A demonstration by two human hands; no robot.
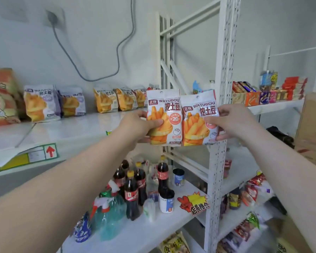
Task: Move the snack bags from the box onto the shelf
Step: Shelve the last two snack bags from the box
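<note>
We are holding both arms outstretched; our left grip (144, 125) is pinching the left fries bag (164, 103), thumb across its front, our right grip (233, 123) likewise pinching the right fries bag (193, 128), both upright before the shelf (71, 128).

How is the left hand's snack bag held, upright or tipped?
Upright: the left hand grips the snack bag with its hang hole on top, lettering nearly level.
</note>
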